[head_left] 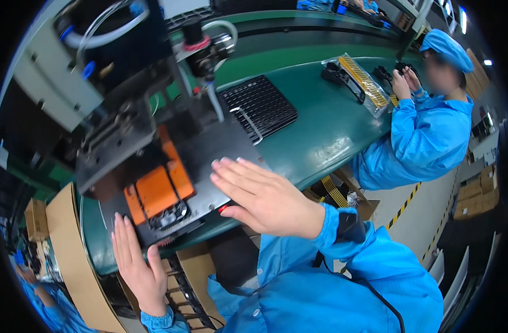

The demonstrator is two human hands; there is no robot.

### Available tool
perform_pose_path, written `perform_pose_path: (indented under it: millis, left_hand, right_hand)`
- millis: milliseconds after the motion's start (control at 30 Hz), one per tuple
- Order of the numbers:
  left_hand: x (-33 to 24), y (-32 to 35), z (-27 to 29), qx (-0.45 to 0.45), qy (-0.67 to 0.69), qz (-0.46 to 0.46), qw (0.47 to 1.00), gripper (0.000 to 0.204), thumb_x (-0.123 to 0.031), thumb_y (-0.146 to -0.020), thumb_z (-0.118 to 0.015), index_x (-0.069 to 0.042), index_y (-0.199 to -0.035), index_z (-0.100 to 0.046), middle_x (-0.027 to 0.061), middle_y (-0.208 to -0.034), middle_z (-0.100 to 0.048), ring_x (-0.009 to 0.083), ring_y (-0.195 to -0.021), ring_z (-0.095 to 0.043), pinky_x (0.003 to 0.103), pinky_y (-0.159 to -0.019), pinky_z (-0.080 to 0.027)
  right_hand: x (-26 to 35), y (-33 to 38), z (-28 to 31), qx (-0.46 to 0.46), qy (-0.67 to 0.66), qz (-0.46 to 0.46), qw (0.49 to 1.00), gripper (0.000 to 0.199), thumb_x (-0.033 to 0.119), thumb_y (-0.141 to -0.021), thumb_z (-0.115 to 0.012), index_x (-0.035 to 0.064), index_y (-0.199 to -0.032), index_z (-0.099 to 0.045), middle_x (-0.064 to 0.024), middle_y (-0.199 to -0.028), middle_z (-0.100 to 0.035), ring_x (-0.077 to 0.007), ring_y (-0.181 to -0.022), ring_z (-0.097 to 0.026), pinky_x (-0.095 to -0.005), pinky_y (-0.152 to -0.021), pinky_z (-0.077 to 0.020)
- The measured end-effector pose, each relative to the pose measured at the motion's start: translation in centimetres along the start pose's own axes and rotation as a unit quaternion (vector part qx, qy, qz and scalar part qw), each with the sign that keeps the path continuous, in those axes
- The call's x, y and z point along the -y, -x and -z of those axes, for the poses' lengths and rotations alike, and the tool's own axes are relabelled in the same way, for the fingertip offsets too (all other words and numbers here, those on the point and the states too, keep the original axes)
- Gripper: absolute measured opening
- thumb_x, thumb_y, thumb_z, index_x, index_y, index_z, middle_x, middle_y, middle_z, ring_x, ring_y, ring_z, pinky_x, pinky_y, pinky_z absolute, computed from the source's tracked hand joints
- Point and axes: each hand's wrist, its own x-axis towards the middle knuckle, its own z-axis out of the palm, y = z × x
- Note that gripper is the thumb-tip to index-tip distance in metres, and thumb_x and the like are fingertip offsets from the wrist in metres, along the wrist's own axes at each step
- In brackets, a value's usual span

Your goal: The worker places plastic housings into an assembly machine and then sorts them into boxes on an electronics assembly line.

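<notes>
Setting: factory line with a long green bench (320,127) curving through the view, cardboard boxes (65,244) below its near edge.
Press: a dark machine (126,127) stands on the bench, with an orange fixture (157,188) on its grey base plate (209,183).
Left hand: the left hand (136,261) lies flat and open, fingers together, at the plate's near edge just below the fixture, gripping nothing.
Right hand: the right hand (259,194) is spread open, palm down, on the plate's right side beside the fixture, gripping nothing.
Tray: a black gridded tray (259,105) lies behind the press.
Co-worker: a person in blue coat and cap (426,133) sits further along, hands at small black parts (401,72) near a clear bag (356,83).
</notes>
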Motion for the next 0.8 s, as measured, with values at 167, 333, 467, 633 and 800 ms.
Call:
perform_pose_path:
  millis: [167, 333, 467, 633, 800]
  left_hand:
    - [0.4, 1.0, -2.6, -0.092, -0.049, 0.035, 0.994, 0.055, -0.034, -0.103, -0.028, 0.004, -0.138, -0.047, 0.0209, -0.144, -0.047, 0.036, -0.133, -0.044, 0.047, -0.111, -0.028]
    - [1.0, 1.0, -5.5, -0.205, -0.05, 0.063, 0.976, 0.051, -0.025, -0.1, -0.025, 0.006, -0.126, -0.058, 0.0177, -0.131, -0.059, 0.0339, -0.124, -0.052, 0.044, -0.108, -0.031]
    - [0.9, 1.1, -5.7, -0.213, -0.055, 0.077, 0.973, 0.052, -0.024, -0.099, -0.026, 0.007, -0.125, -0.058, 0.0196, -0.13, -0.059, 0.0354, -0.123, -0.052, 0.045, -0.108, -0.031]
    - [0.9, 1.2, -6.2, -0.216, -0.05, 0.088, 0.971, 0.052, -0.024, -0.099, -0.027, 0.008, -0.125, -0.058, 0.0191, -0.13, -0.059, 0.0363, -0.124, -0.05, 0.045, -0.109, -0.031]
    - [1.3, 1.2, -6.4, -0.238, -0.046, 0.096, 0.966, 0.051, -0.024, -0.099, -0.026, 0.006, -0.125, -0.058, 0.0171, -0.131, -0.059, 0.0332, -0.125, -0.05, 0.044, -0.109, -0.031]
  right_hand:
    - [-12.8, -3.3, 2.6, -0.154, -0.065, -0.098, 0.981, 0.018, 0.018, -0.089, -0.064, 0.0041, -0.097, -0.07, -0.0154, -0.097, -0.069, -0.0336, -0.086, -0.066, -0.0428, -0.078, -0.0536]
    - [-25.2, -5.7, 1.2, -0.029, 0.093, -0.138, 0.986, 0.015, 0.015, -0.085, -0.063, 0.0066, -0.094, -0.071, -0.0127, -0.091, -0.067, -0.0332, -0.088, -0.064, -0.0419, -0.079, -0.0519]
    - [-28.3, -7.4, 0.0, 0.032, 0.113, -0.126, 0.985, 0.015, 0.018, -0.085, -0.064, 0.0094, -0.093, -0.073, -0.0097, -0.094, -0.066, -0.0301, -0.094, -0.063, -0.0408, -0.082, -0.051]
    - [-28.0, -8.2, 0.5, 0.066, 0.095, -0.12, 0.986, 0.013, 0.017, -0.084, -0.065, 0.0087, -0.091, -0.073, -0.0093, -0.094, -0.067, -0.0301, -0.093, -0.064, -0.0405, -0.082, -0.0515]
    - [-28.5, -9.8, 0.8, 0.133, 0.076, -0.149, 0.977, 0.013, 0.014, -0.083, -0.065, 0.0057, -0.089, -0.072, -0.0124, -0.091, -0.069, -0.0315, -0.089, -0.066, -0.041, -0.079, -0.0525]
